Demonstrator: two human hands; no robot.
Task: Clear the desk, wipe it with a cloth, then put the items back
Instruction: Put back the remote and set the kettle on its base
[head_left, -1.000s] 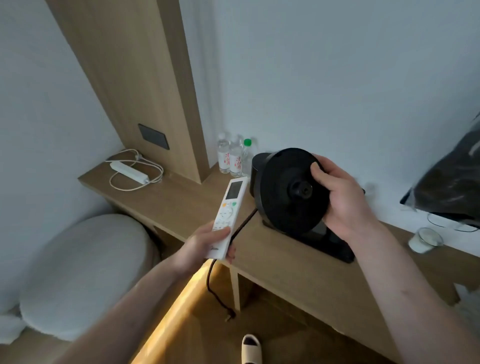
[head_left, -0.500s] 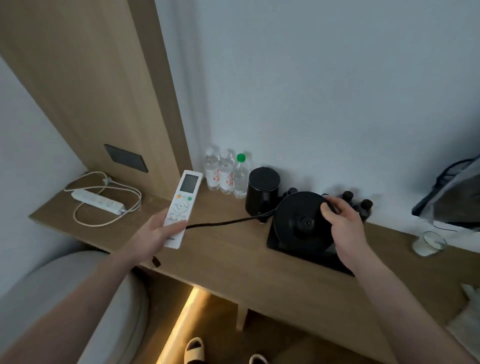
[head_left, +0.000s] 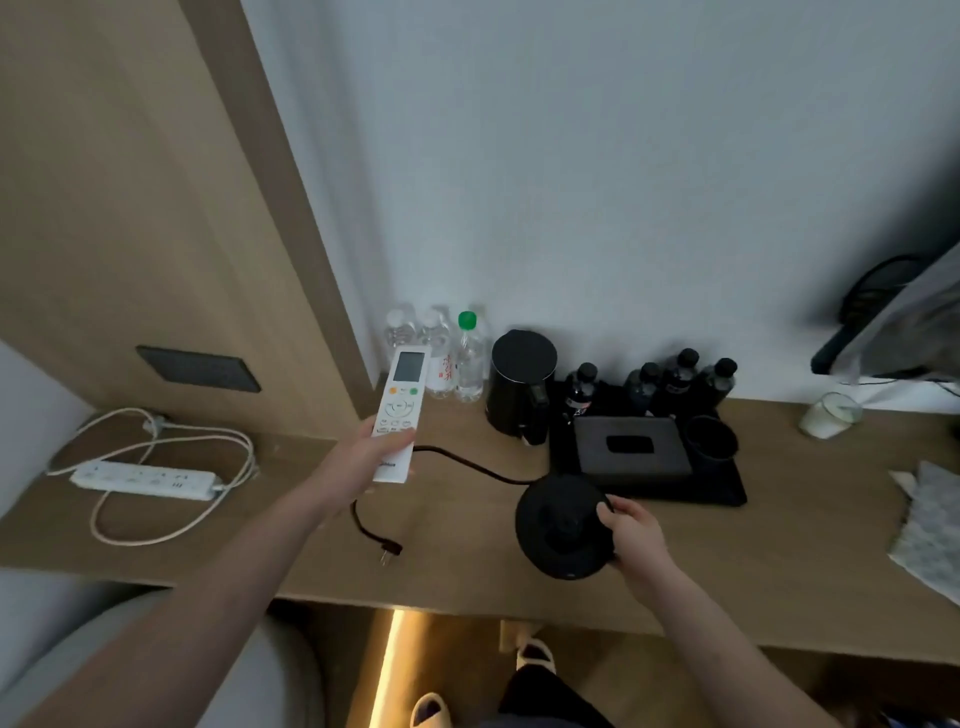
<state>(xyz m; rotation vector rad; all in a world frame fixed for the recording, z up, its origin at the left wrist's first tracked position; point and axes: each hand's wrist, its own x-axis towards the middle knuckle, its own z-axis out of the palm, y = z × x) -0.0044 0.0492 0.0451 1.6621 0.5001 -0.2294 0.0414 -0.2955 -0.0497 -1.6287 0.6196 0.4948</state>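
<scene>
Single head-worn view, wide-angle; looks forward and steeply down from above the wooden desk (head_left: 675, 587); faces the white wall (head_left: 597, 182) behind it; both forearms enter from the bottom edge; close range, desk spans the frame; edges bowed by the lens.

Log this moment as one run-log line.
left hand: holds remote | right hand: grips kettle base on desk | plug: loose
</scene>
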